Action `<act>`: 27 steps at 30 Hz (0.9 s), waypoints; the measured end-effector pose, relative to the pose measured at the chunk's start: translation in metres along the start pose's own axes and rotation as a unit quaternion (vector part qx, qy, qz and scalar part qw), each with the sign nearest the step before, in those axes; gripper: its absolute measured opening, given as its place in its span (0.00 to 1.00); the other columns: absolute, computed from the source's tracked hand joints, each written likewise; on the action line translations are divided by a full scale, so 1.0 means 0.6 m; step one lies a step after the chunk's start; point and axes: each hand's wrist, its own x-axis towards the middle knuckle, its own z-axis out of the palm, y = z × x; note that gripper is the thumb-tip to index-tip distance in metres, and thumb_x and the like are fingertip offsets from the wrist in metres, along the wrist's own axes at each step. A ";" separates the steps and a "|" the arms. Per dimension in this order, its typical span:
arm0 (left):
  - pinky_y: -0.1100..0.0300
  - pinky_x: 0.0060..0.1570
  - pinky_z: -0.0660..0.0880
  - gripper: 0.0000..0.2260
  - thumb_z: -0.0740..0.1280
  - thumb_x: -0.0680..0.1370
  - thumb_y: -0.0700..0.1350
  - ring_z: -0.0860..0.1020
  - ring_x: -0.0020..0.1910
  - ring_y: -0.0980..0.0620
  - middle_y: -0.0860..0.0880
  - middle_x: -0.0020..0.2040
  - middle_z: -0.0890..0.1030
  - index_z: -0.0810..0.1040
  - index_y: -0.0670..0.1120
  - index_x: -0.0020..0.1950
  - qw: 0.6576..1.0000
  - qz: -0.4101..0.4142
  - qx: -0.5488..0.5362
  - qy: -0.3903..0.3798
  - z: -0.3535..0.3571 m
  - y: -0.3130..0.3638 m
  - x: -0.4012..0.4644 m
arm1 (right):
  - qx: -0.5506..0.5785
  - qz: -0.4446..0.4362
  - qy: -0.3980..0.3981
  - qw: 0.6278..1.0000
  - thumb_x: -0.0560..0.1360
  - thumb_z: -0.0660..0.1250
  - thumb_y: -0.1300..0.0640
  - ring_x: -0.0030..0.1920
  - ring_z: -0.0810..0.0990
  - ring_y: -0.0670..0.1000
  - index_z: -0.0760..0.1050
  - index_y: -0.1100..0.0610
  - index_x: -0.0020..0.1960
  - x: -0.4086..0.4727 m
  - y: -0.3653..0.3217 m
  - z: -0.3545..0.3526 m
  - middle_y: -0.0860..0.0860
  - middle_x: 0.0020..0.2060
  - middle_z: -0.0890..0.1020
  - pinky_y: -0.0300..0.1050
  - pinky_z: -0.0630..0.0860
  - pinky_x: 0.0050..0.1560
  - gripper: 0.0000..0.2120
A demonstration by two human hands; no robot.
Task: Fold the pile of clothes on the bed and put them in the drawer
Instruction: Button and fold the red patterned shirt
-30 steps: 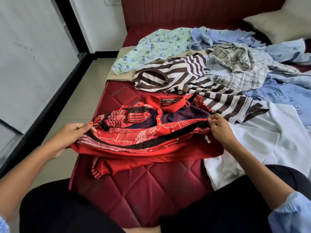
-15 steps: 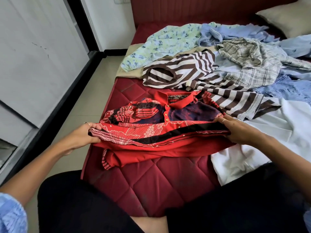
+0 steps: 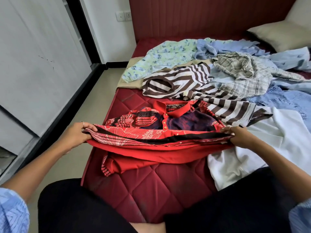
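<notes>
A red patterned polo shirt (image 3: 159,137) lies on the quilted maroon bed (image 3: 156,187), collar away from me, its lower part lifted and doubled toward the collar. My left hand (image 3: 75,134) grips the fold's left end off the bed's left edge. My right hand (image 3: 239,136) pinches the fold's right end. Behind it sprawls the unfolded pile: a brown-and-white striped shirt (image 3: 185,83), a pale floral garment (image 3: 165,56), a checked shirt (image 3: 244,73), light blue shirts (image 3: 223,46), blue denim (image 3: 284,101) and a white garment (image 3: 262,148).
A white wardrobe door (image 3: 37,64) with a black frame stands along the left, across a narrow strip of beige floor (image 3: 87,115). A beige pillow (image 3: 282,34) leans on the red headboard (image 3: 202,15) at the back right. My black-clad knees (image 3: 75,209) fill the foreground.
Both hands have carried the shirt's folded hem slightly further up toward the collar and stretched it wider. The view has tilted up, showing more wall and headboard.
</notes>
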 end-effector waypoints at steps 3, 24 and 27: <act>0.72 0.27 0.70 0.12 0.67 0.70 0.28 0.76 0.35 0.46 0.42 0.40 0.82 0.82 0.44 0.43 0.998 0.011 0.033 0.044 -0.030 0.011 0.006 | 0.083 -0.007 -0.087 0.993 0.74 0.68 0.67 0.35 0.75 0.53 0.79 0.60 0.56 -0.022 0.000 -0.022 0.54 0.37 0.78 0.38 0.69 0.31 0.11; 0.68 0.21 0.74 0.09 0.60 0.77 0.28 0.78 0.26 0.54 0.44 0.37 0.75 0.71 0.40 0.40 0.916 -0.070 -0.375 0.121 -0.215 0.215 0.037 | 0.567 0.112 0.186 0.795 0.80 0.53 0.68 0.26 0.78 0.48 0.71 0.58 0.39 -0.071 -0.149 -0.314 0.52 0.22 0.78 0.43 0.75 0.19 0.15; 0.67 0.23 0.74 0.05 0.66 0.73 0.28 0.74 0.34 0.50 0.42 0.38 0.75 0.75 0.37 0.42 0.979 0.010 -0.175 0.106 -0.268 0.255 0.010 | 0.470 0.087 0.271 0.836 0.76 0.59 0.69 0.17 0.74 0.46 0.73 0.57 0.37 -0.101 -0.184 -0.384 0.49 0.16 0.75 0.40 0.74 0.17 0.13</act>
